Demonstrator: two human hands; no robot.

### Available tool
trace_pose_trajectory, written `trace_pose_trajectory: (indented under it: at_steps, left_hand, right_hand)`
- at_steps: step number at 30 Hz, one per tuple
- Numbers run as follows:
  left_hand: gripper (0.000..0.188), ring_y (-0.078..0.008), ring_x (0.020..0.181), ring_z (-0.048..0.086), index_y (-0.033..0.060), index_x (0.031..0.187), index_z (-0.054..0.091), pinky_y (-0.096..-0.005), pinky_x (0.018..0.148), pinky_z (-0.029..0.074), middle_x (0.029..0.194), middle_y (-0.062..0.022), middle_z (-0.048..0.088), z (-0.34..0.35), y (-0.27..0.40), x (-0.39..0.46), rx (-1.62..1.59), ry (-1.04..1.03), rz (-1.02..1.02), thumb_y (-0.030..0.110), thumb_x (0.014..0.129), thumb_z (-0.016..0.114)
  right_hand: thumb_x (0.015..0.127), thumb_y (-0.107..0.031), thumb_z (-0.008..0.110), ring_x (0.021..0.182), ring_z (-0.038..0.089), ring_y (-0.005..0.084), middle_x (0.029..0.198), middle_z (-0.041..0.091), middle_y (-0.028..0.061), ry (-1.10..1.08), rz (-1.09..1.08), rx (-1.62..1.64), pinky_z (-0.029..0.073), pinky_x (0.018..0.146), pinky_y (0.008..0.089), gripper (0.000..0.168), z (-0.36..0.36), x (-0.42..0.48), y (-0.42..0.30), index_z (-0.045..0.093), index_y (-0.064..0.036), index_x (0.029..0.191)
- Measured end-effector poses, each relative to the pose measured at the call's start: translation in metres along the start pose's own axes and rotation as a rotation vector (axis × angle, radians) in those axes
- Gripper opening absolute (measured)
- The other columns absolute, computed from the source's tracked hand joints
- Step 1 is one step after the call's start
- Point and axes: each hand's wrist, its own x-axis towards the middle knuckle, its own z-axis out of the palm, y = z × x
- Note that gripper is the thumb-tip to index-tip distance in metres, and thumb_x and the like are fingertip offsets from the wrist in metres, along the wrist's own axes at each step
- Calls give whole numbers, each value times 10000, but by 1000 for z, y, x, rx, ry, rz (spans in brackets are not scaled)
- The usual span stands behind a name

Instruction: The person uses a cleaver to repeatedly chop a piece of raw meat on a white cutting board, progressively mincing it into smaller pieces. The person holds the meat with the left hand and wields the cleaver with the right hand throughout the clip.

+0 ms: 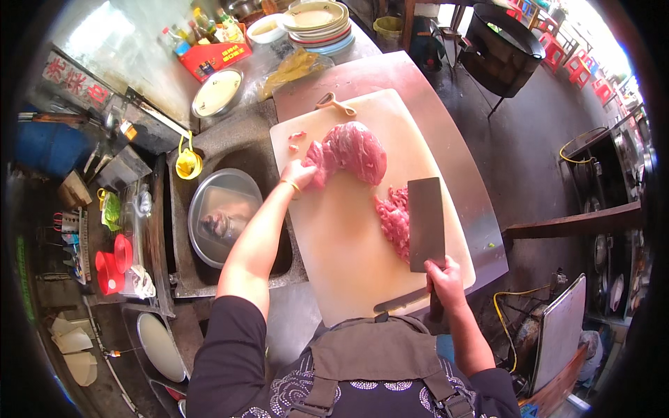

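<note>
My left hand (pixel 300 174) grips the near left end of a large piece of raw red meat (pixel 360 151), which lies curved on a white cutting board (pixel 339 251). In my right hand (pixel 443 279) is a cleaver (pixel 426 224), held by its handle, its broad blade over the board's right side. A heap of sliced or chopped meat (pixel 392 219) lies beside the blade, partly hidden by it. Two small scraps of meat (pixel 297 135) rest near the board's upper left. A peeler-like tool (pixel 336 104) sits at the board's far edge. Along the near edge lies a knife (pixel 401 301).
Left of the board, a sink (pixel 240 130) holds a basin (pixel 194 224) of water with something submerged. Beyond are stacked plates (pixel 319 23), an oval dish (pixel 218 93) and a red box of bottles (pixel 217 57). The metal table's edge (pixel 494 230) borders the floor on the right.
</note>
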Motion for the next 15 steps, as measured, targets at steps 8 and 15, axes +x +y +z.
trace_pose_trajectory:
  at_steps: [8, 15]
  left_hand:
    - [291, -165, 729, 635, -3, 863, 589, -304, 629, 507, 806, -136, 634, 8, 30, -83, -362, -3, -148, 259, 743, 627]
    - [553, -358, 1054, 530, 40, 1131, 536, -421, 891, 430, 1154, -202, 547, 2, 46, -77, 343, 400, 103, 445, 761, 603]
  right_hand:
    - [820, -156, 595, 510, 570, 190, 610, 590, 110, -87, -77, -325, 455, 490, 298, 212, 17, 3, 14, 561, 22, 930]
    - [830, -192, 525, 722, 585, 416, 737, 600, 244, -87, -340, -792, 463, 661, 492, 195, 58, 34, -8, 516, -4, 880]
